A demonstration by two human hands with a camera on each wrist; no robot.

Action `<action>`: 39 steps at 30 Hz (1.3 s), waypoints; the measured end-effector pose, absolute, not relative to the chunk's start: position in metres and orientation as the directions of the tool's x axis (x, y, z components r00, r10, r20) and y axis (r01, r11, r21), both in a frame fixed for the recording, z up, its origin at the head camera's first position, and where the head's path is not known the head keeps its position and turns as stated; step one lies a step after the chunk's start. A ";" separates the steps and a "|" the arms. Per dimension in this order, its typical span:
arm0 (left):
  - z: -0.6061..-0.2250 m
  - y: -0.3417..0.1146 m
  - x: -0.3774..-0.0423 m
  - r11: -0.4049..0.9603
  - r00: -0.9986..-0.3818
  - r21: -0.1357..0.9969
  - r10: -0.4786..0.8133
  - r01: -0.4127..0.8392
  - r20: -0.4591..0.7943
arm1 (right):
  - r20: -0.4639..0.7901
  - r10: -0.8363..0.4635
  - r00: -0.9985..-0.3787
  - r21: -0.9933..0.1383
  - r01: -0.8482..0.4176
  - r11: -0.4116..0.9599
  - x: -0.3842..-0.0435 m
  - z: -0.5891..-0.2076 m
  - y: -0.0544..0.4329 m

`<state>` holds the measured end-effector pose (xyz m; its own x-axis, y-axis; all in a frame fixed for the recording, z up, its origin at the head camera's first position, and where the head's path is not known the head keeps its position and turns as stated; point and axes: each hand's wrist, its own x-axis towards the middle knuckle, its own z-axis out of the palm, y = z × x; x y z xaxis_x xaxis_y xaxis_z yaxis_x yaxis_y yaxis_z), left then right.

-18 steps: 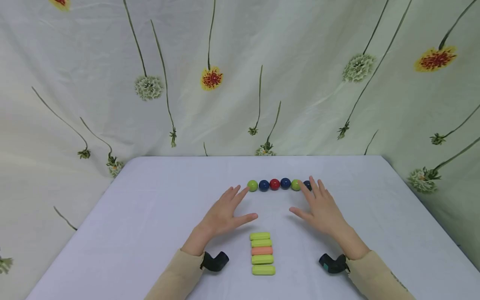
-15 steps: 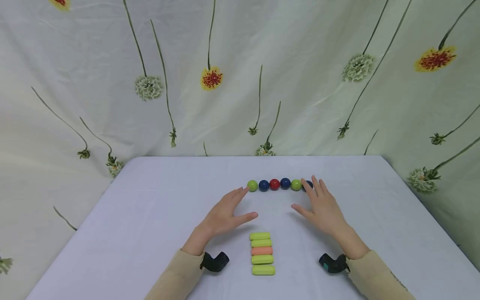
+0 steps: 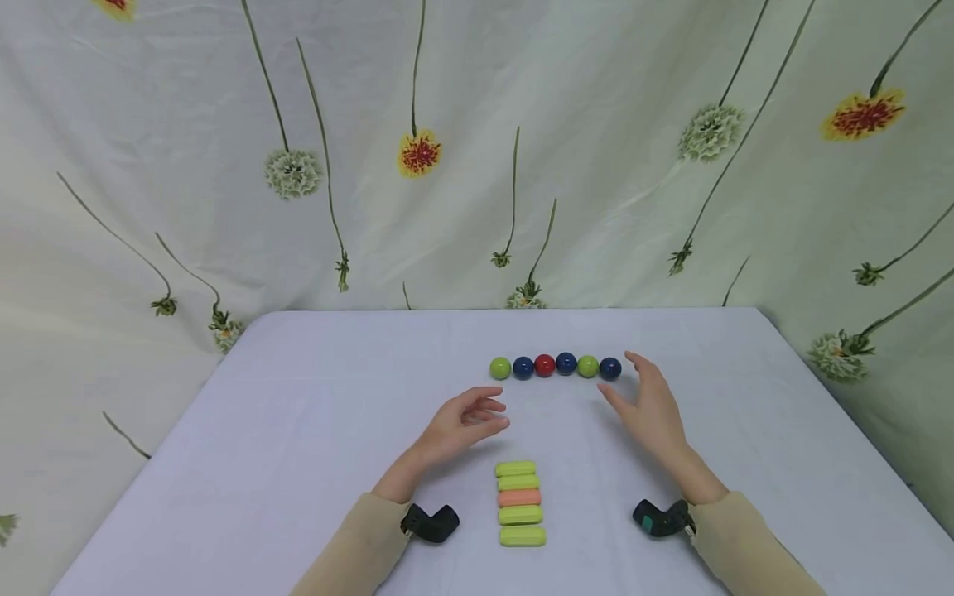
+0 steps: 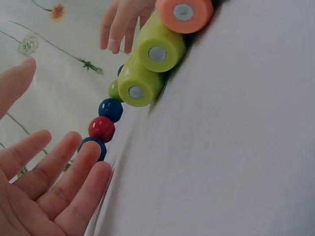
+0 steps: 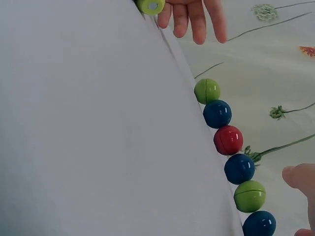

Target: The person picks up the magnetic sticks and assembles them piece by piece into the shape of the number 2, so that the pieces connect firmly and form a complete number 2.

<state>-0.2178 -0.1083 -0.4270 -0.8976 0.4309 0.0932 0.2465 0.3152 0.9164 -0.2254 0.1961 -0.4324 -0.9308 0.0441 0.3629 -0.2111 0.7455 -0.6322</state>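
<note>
A row of six balls [image 3: 555,366] lies across the white table [image 3: 298,430]: green, blue, red, blue, green, blue. Nearer me lies a column of capsule pieces [image 3: 519,502], four green and one orange. My left hand [image 3: 477,414] hovers left of the column with its fingers loosely curled, holding nothing. My right hand [image 3: 644,401] stands on edge just right of the end blue ball [image 3: 610,368], fingers straight, apart from it. In the right wrist view the balls [image 5: 228,139] run down the table edge. In the left wrist view my left hand's fingers [image 4: 54,187] lie near the balls [image 4: 102,129] and capsules [image 4: 147,69].
A flowered cloth [image 3: 477,149] hangs behind the table. Black wrist cameras [image 3: 431,523] [image 3: 659,518] sit at both cuffs. Bare white tabletop spreads to the left and right of the hands.
Both hands have drawn back from the ends of the ball row. The left fingers have curled loosely; the right hand has turned onto its edge. The balls have not moved.
</note>
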 end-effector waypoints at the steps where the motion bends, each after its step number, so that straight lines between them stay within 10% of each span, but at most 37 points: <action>1: -0.429 -0.109 -0.218 0.298 -0.896 0.925 0.436 0.234 0.086 | 0.359 0.063 -0.931 -0.661 -0.205 0.722 -0.227 -0.434 0.197; 16: -0.440 -0.107 -0.216 0.212 -0.871 0.964 0.489 0.161 0.038 | 0.300 0.160 -0.940 -0.856 -0.192 0.480 -0.241 -0.453 0.205; 39: -0.438 -0.107 -0.214 0.277 -0.767 0.940 0.641 0.199 -0.026 | 0.289 0.145 -0.946 -0.843 -0.180 0.506 -0.264 -0.458 0.209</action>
